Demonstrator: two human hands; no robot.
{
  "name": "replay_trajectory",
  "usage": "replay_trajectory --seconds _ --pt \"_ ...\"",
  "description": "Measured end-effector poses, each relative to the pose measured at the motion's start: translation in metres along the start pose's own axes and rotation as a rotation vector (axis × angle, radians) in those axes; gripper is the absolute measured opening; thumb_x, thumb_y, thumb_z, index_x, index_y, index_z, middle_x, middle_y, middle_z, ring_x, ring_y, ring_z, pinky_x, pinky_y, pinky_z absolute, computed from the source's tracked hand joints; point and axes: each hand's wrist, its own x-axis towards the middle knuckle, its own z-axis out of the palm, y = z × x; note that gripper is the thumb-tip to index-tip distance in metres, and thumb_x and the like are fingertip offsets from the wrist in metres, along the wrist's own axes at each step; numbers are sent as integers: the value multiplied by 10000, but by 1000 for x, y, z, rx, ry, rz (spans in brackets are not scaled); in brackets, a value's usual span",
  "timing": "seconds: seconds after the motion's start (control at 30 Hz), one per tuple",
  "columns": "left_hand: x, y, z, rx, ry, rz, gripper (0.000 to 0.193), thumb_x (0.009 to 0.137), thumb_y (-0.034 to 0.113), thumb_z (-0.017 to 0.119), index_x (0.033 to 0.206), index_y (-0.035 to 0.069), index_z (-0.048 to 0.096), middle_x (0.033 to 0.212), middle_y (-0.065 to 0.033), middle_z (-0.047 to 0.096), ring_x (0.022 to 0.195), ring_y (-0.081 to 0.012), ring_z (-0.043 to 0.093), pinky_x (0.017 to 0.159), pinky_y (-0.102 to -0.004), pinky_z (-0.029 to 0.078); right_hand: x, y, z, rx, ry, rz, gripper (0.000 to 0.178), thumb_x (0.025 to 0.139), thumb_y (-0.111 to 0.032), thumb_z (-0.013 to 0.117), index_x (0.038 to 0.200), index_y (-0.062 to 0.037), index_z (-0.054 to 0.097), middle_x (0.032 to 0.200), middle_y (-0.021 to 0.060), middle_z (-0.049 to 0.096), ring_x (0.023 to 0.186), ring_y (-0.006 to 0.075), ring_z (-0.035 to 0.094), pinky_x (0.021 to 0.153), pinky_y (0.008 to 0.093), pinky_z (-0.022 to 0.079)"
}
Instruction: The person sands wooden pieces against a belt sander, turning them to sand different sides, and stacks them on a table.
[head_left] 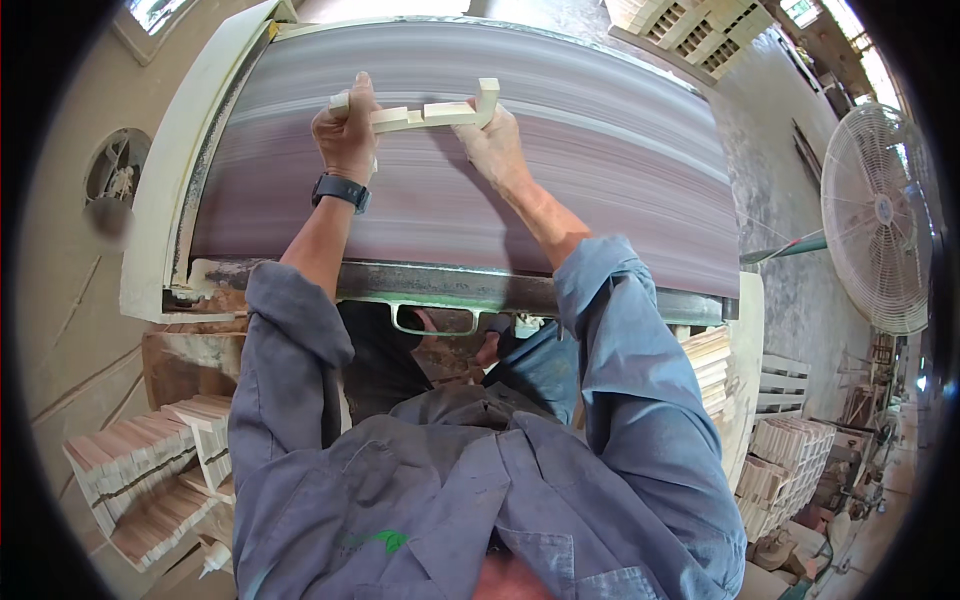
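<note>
A pale wooden frame piece, with a notch along its bar and an upright end at the right, is held over a wide sanding belt. My left hand is closed around its left end, the thumb pointing away from me. At the right end, my right hand grips the corner beside the upright part. Streaks run along the grey-purple belt beneath both hands. Whether the wood touches the belt I cannot tell, and its underside is hidden.
A dark metal edge borders the belt's near side. Stacked wooden pieces stand at the lower left, with more slatted wooden parts at the lower right. A large caged fan stands to the right; slotted wooden stacks lie beyond the belt.
</note>
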Motion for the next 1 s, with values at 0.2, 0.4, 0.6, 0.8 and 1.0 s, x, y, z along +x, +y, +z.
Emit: replay_trajectory --seconds 0.2,0.4,0.6,0.8,1.0 --pt "2 -10 27 0 -2 -4 414 893 322 690 571 80 597 521 6 545 449 -66 489 415 -235 365 4 -2 -24 -4 18 47 140 844 -97 627 955 -13 643 804 69 631 753 164 587 715 327 481" --pt "-11 -13 63 -47 -80 -20 406 892 332 690 583 84 601 529 11 540 447 -62 480 390 -239 341 -2 7 -63 -57 63 71 182 863 -156 629 966 -6 645 778 67 627 740 165 582 704 329 478" --pt "-30 -7 83 31 -105 -48 425 908 368 660 616 63 616 540 -4 552 446 -80 495 399 -235 359 -18 7 -85 -42 114 49 208 870 -184 636 906 20 613 728 56 599 715 141 554 667 324 466" --pt "-55 -5 73 62 -182 -37 437 913 424 657 682 53 646 587 -6 582 517 -87 538 476 -249 434 -51 4 -97 -12 124 69 191 866 -166 640 925 15 625 704 26 567 663 111 498 600 307 437" --pt "-104 57 6 -90 -814 -126 571 948 509 561 1169 -16 603 847 -69 639 674 -109 599 586 -244 476 -113 -49 -105 12 84 88 100 890 -67 592 949 14 587 709 27 592 547 72 536 461 229 412"
